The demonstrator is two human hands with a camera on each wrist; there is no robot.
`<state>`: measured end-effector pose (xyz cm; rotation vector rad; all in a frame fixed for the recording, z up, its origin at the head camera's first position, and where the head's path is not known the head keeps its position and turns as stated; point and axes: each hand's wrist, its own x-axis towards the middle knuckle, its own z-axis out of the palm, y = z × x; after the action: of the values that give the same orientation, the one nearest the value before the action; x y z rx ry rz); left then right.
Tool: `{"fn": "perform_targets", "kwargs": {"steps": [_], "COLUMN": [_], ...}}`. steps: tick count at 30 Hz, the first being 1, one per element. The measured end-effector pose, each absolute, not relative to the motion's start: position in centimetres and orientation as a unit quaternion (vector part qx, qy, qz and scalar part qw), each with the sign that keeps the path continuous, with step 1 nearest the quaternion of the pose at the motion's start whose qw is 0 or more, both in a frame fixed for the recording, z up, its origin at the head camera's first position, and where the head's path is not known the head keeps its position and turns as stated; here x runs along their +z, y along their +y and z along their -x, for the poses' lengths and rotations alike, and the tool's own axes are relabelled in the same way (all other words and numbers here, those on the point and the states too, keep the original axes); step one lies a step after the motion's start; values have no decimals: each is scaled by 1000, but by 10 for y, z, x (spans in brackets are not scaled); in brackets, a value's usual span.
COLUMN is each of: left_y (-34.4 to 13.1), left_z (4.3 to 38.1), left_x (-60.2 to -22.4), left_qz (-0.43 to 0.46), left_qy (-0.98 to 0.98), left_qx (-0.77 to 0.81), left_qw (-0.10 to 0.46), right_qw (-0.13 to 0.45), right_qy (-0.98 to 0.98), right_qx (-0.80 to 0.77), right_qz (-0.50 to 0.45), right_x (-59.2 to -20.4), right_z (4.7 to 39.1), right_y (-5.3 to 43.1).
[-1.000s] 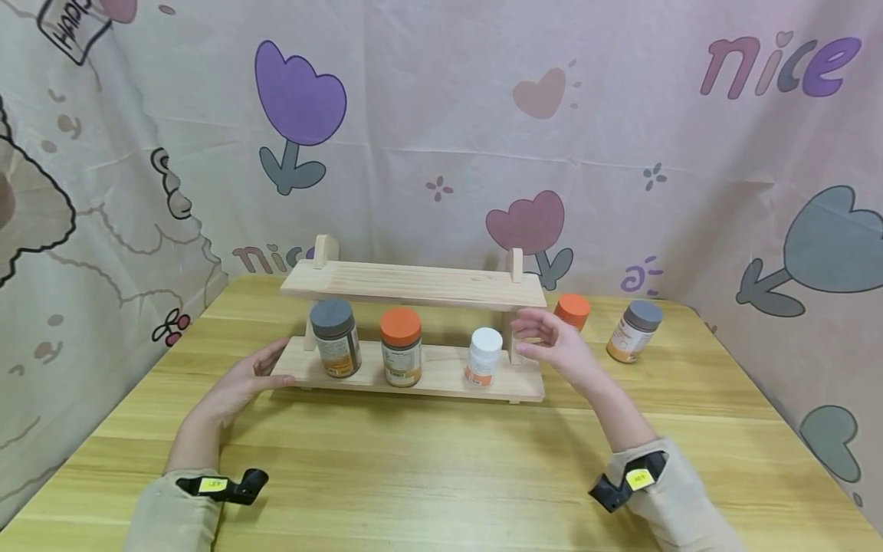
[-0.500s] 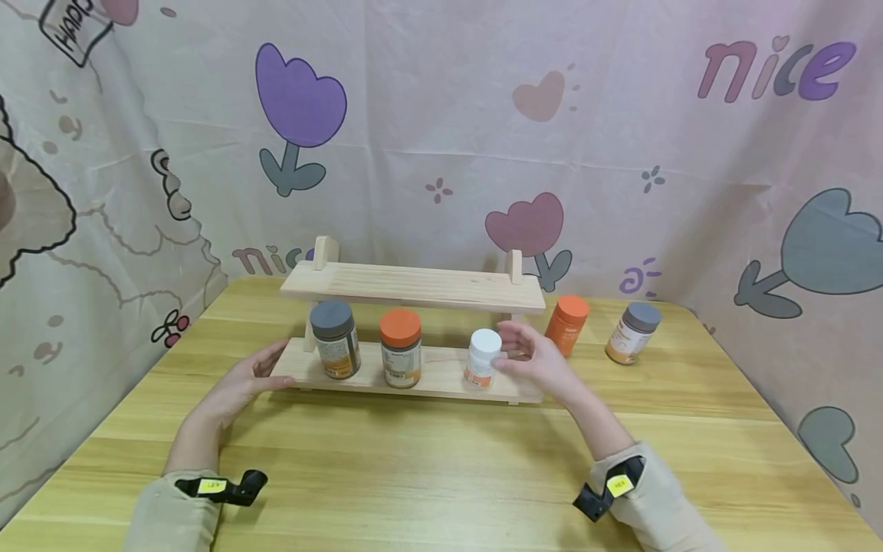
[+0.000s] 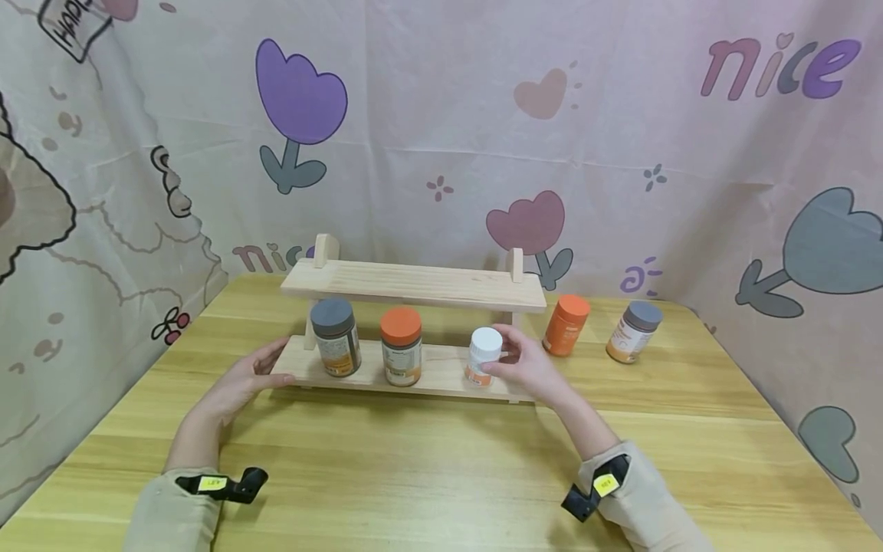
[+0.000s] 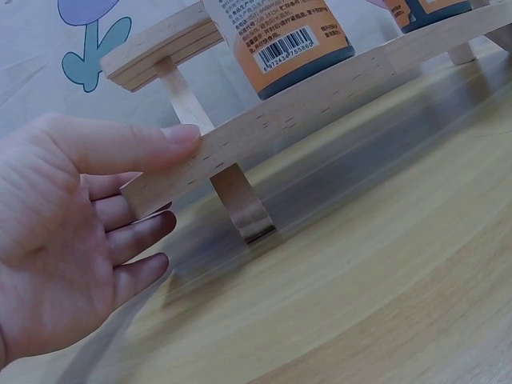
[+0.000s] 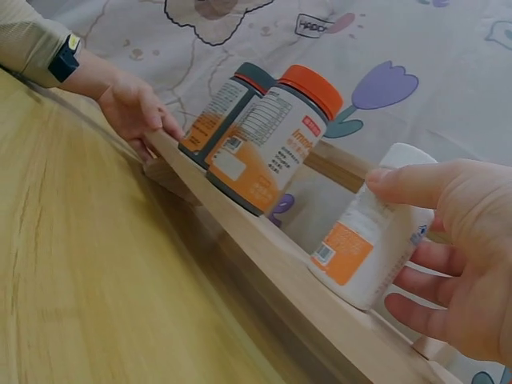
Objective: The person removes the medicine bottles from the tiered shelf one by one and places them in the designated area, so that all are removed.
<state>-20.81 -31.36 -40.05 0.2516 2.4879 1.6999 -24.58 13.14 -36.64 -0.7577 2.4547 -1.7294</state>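
A small two-tier wooden shelf [image 3: 414, 284] stands on the table. On its lower board are a grey-capped bottle [image 3: 336, 341], an orange-capped bottle [image 3: 402, 349] and a smaller white bottle [image 3: 485, 346], all upright. My left hand [image 3: 241, 383] holds the left end of the lower board; in the left wrist view the thumb [image 4: 164, 148] lies along the board's front edge, with fingers behind and below. My right hand [image 3: 527, 364] grips the white bottle from the right, its thumb [image 5: 400, 182] on the near side and fingers around the far side. The bottle's base rests on the board.
Right of the shelf, an orange bottle [image 3: 566, 326] and a white-and-orange bottle with a grey cap [image 3: 633, 333] stand on the wooden table [image 3: 414, 475]. A printed cloth [image 3: 428, 115] hangs behind and at both sides.
My right hand has moved left from the shelf's right end to the white bottle and closed its fingers around it. The left hand has stayed at the board's left end.
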Motion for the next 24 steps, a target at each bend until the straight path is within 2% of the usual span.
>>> {"fn": "perform_targets", "kwargs": {"steps": [15, 24], "left_y": [-313, -312], "left_z": [210, 209], "left_x": [-399, -399], "left_qz": [-81, -78], "left_qy": [818, 817], "left_qx": [567, 568], "left_qw": [61, 60], "right_qw": [-8, -45], "right_qy": [789, 800], "right_qx": [-562, -549], "right_qz": [248, 238], "right_x": [-368, -361], "right_z": [245, 244], "right_y": [129, 143]}}
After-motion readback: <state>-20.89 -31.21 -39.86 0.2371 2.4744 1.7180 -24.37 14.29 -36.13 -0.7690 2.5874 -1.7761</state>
